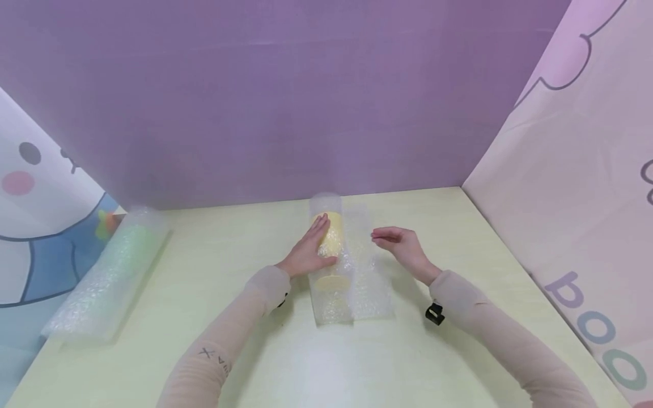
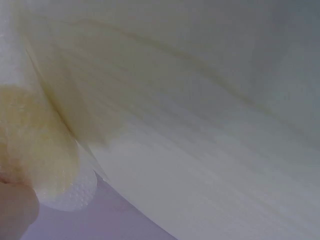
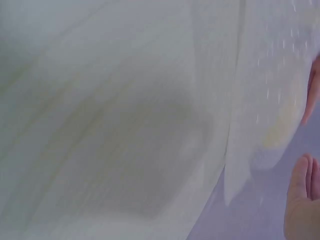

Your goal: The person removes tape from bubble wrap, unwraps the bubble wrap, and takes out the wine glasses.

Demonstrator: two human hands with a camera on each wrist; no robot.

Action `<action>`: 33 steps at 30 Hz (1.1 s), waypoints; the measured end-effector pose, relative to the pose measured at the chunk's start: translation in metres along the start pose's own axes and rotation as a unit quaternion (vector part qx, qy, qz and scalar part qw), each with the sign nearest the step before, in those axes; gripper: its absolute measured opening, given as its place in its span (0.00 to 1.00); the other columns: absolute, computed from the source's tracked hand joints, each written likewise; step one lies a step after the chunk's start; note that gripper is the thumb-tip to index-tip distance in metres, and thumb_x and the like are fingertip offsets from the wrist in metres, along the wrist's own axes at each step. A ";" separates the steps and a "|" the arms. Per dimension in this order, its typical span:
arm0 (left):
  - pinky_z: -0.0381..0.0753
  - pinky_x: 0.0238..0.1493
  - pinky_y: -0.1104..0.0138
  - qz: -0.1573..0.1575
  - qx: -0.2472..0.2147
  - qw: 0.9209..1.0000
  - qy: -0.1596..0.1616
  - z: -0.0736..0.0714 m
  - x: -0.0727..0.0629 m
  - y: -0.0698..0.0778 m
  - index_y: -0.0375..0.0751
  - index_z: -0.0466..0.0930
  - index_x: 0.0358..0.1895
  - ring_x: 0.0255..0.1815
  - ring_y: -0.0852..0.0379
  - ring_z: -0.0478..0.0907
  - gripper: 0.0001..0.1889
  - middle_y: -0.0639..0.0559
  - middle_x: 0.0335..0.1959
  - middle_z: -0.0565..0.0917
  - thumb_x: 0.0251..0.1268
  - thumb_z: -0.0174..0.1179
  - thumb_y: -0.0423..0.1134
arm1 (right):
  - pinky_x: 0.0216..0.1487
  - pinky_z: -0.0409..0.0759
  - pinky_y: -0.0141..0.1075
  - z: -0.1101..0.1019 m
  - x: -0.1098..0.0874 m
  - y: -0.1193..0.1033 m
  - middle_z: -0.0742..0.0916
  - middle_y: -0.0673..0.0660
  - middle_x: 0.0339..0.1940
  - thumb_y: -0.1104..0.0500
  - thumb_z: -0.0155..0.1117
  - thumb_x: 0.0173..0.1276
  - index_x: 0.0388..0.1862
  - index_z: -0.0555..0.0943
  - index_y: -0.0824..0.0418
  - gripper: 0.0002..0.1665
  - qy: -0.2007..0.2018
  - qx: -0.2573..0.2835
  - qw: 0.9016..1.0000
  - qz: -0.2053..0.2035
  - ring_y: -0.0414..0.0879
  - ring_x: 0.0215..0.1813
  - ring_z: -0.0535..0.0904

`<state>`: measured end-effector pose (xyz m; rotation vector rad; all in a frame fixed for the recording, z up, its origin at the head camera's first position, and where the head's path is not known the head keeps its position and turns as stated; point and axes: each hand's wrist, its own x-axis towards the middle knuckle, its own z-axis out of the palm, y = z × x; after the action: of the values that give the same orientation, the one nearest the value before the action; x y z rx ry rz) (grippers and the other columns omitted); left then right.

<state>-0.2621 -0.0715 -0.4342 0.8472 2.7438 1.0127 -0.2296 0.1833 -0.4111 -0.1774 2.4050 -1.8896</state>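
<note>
A yellow, roughly cylindrical thing (image 1: 334, 237) lies inside bubble wrap (image 1: 369, 294) on the table; its exact kind is blurred by the plastic. My left hand (image 1: 308, 249) rests on top of the wrapped part, fingers spread and thumb apart. Beside the loose right edge of the wrap is my right hand (image 1: 406, 249), its fingers nearly straight and close together. In the right wrist view the fingertips of that hand (image 3: 302, 200) appear apart from the bubble wrap (image 3: 270, 75). A fingertip of my left hand (image 2: 17, 207) shows against the yellow thing (image 2: 40, 145) in the left wrist view.
Another bubble-wrapped bundle (image 1: 109, 277), greenish inside, lies along the table's left side. The pale wooden table (image 1: 326, 368) meets a purple backdrop (image 1: 306, 113) behind. Printed cloth panels (image 1: 576, 187) stand at both sides.
</note>
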 end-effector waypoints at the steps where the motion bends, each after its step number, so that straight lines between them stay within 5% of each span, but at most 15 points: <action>1: 0.40 0.74 0.60 0.000 0.001 1.000 0.000 0.001 0.000 0.000 0.39 0.41 0.72 0.75 0.59 0.30 0.50 0.55 0.75 0.36 0.53 0.64 0.50 | 0.50 0.79 0.28 0.005 0.000 0.000 0.80 0.67 0.53 0.67 0.60 0.62 0.53 0.75 0.70 0.20 -0.014 0.001 1.000 -0.008 0.44 0.49 0.81; 6: 0.40 0.74 0.61 -0.004 -0.004 1.000 -0.005 0.003 0.000 0.004 0.40 0.41 0.72 0.75 0.60 0.30 0.50 0.55 0.75 0.36 0.53 0.64 0.50 | 0.54 0.78 0.34 0.020 0.003 0.012 0.78 0.66 0.58 0.68 0.59 0.62 0.57 0.74 0.67 0.22 -0.073 -0.016 0.997 -0.012 0.56 0.58 0.75; 12: 0.40 0.74 0.60 0.002 -0.006 1.000 -0.006 0.003 0.000 0.007 0.39 0.42 0.72 0.75 0.59 0.31 0.50 0.54 0.75 0.37 0.52 0.65 0.49 | 0.65 0.68 0.41 0.019 0.008 0.028 0.73 0.62 0.64 0.69 0.60 0.60 0.63 0.68 0.66 0.30 -0.114 -0.062 0.992 0.008 0.55 0.65 0.69; 20: 0.40 0.74 0.60 0.007 -0.002 1.000 -0.011 0.002 0.000 0.007 0.39 0.41 0.72 0.75 0.59 0.30 0.50 0.54 0.75 0.36 0.53 0.64 0.49 | 0.69 0.62 0.45 0.012 0.006 0.038 0.70 0.59 0.67 0.69 0.65 0.55 0.65 0.66 0.64 0.36 -0.132 -0.115 0.984 0.033 0.54 0.69 0.63; 33: 0.40 0.74 0.59 0.002 0.009 1.000 -0.011 -0.005 -0.006 -0.007 0.39 0.40 0.72 0.75 0.58 0.30 0.50 0.56 0.75 0.36 0.55 0.62 0.51 | 0.70 0.58 0.47 0.017 0.009 0.042 0.69 0.62 0.67 0.71 0.66 0.52 0.65 0.65 0.68 0.39 -0.158 -0.162 0.974 -0.010 0.57 0.70 0.60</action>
<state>-0.2614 -0.0823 -0.4358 0.8612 2.7387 0.9743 -0.2381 0.1750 -0.4558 -0.4826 2.4684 -1.3369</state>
